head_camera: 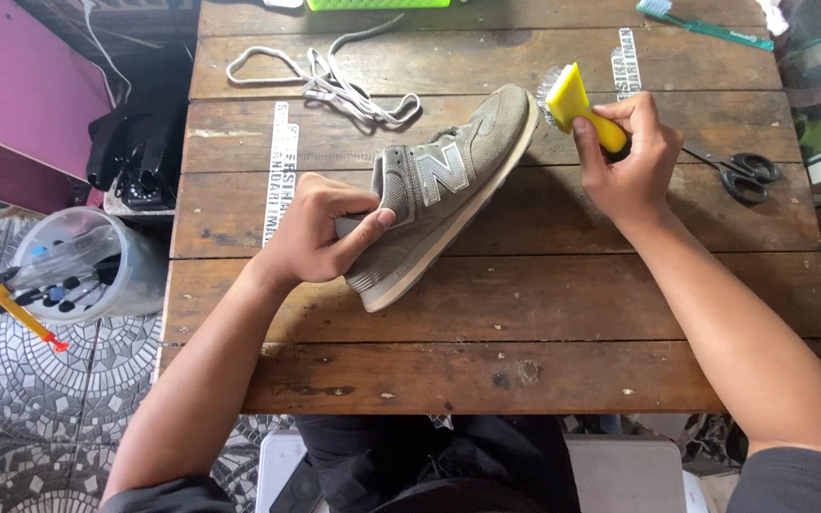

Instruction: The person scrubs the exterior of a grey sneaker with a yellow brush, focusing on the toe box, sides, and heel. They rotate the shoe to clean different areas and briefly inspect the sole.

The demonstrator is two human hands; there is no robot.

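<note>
Left hand (320, 237) grips suede sneaker (444, 195) (grey); right hand (629, 161), yellow brush (577, 104).

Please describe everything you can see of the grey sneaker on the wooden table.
The grey suede-looking sneaker lies on its side, diagonally across the wooden plank table, toe up-right, laces removed. Its pale sole looks grimy. The left hand pinches its heel collar; the right hand holds a yellow plastic brush at the toe.
</note>
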